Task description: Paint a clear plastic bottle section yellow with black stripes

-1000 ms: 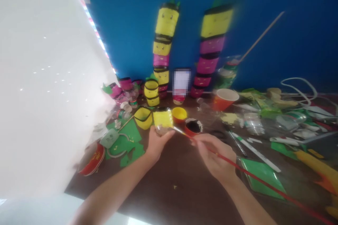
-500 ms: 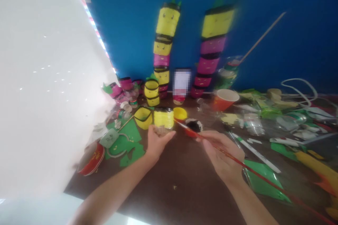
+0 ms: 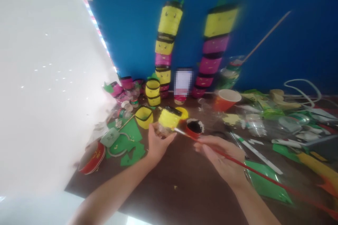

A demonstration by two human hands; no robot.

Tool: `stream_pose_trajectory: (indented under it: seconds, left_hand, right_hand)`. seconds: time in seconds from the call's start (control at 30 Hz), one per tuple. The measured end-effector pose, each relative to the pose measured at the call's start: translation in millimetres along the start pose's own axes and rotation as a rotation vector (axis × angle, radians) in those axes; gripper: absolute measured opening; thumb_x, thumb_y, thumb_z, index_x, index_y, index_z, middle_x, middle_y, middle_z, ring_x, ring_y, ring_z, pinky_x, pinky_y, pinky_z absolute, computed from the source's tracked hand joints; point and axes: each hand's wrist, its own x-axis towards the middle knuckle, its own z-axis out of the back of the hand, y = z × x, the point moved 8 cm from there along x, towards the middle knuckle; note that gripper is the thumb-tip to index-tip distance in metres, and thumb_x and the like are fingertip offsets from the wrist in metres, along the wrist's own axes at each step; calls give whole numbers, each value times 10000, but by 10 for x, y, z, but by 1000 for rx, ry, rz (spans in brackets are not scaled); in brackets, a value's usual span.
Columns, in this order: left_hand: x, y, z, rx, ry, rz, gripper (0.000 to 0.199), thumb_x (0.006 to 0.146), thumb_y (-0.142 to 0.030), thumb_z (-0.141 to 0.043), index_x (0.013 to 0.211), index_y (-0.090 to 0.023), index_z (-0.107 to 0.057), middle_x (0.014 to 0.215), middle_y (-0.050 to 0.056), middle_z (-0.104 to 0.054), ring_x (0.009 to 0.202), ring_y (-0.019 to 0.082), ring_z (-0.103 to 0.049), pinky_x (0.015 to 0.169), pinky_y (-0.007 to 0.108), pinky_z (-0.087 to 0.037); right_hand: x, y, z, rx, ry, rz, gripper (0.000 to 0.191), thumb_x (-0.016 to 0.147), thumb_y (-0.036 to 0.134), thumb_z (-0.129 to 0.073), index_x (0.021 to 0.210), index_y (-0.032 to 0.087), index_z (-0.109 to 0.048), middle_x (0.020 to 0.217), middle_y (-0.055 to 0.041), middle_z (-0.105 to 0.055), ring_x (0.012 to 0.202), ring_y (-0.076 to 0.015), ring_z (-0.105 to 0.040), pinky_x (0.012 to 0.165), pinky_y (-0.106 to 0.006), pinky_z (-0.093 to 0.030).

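My left hand (image 3: 160,142) is closed around the clear lower end of a bottle piece (image 3: 169,117), painted yellow with a black rim and tilted to the right. In my right hand (image 3: 221,156) is a long red paintbrush (image 3: 235,160), its tip at the lower right edge of the yellow paint. A yellow pot (image 3: 182,113) stands just behind the bottle piece, partly hidden by it. Between my hands sits a red cup with dark contents (image 3: 194,127). To the left of the held piece is another yellow container with a black rim (image 3: 144,117).
Stacks of yellow (image 3: 170,20) and pink (image 3: 210,65) painted containers rise against the blue wall. Green sheet scraps (image 3: 132,154) and a red bowl (image 3: 93,158) lie left. On the right are a paper cup (image 3: 227,100), a white marker (image 3: 260,154), a green sheet (image 3: 268,182) and clear bottles.
The bottle piece has tipped to the right in my left hand. The brush tip has shifted slightly downward, from the paint's right side to its lower right edge.
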Motion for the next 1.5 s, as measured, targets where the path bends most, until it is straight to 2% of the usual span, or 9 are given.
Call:
stream_pose_trajectory:
  seconds: [0.17,0.37,0.6,0.8,1.0,1.13,1.2,1.37,1.5]
  left_hand:
    - [1,14,7,17,12,-12,549,566,-180,-835,935,-201,-428,896,34,-689,808,168,-709,776,302,-547]
    - [9,33,15,12,-7,15,572,538,-188,-849,917,-207,-420,896,34,-685,811,177,-709,804,325,-541]
    - [-2,24,12,36,2,7,561,562,-192,-839,928,-206,-415,871,22,-679,779,160,-704,774,303,-542]
    - [7,17,6,15,-2,-10,547,571,-169,-828,914,-205,-404,896,33,-683,799,159,-704,771,299,-545]
    - [-16,-11,-4,55,1,-9,556,571,-179,-834,916,-207,-398,857,21,-675,777,154,-701,744,283,-545]
    - [-4,-2,20,63,-21,0,571,559,-191,-843,913,-209,-395,851,23,-674,777,165,-703,752,301,-547]
    - [14,25,41,51,-41,6,576,554,-200,-847,904,-212,-389,850,21,-672,779,168,-703,766,309,-547]
    - [51,117,75,14,-65,9,601,529,-212,-861,891,-219,-381,885,18,-661,847,175,-698,811,315,-541]
    - [40,101,53,28,-36,-11,585,553,-225,-850,894,-221,-375,866,8,-652,804,161,-695,789,309,-540]
  right_hand:
    - [14,-44,-73,-94,52,-20,154,851,331,-594,886,233,-707,722,-39,-739,596,-172,-719,578,-262,-612]
    - [2,18,56,-152,-41,104,97,824,250,-609,855,231,-699,727,-28,-733,566,-157,-706,538,-236,-592]
    - [28,177,-89,-199,27,136,121,820,181,-578,856,242,-677,736,-14,-739,583,-156,-708,558,-245,-587]
    - [-1,192,16,-165,-52,201,107,813,172,-590,853,235,-667,716,-9,-718,544,-144,-686,523,-236,-570]
    - [25,283,-116,-274,25,205,134,811,150,-567,852,234,-663,722,-13,-735,590,-146,-701,576,-243,-575]
    - [2,327,-5,-263,-36,272,126,808,147,-569,828,239,-652,689,-12,-710,587,-155,-690,550,-254,-569]
    - [-9,257,87,-235,-103,240,120,825,170,-578,875,239,-662,710,-18,-713,572,-150,-684,537,-253,-570]
    - [43,-14,287,-234,-308,15,117,854,288,-586,893,219,-672,735,-42,-733,584,-166,-692,577,-281,-584]
    - [230,-82,284,-416,-288,-39,95,803,271,-599,803,216,-677,681,-26,-729,608,-188,-699,553,-273,-553]
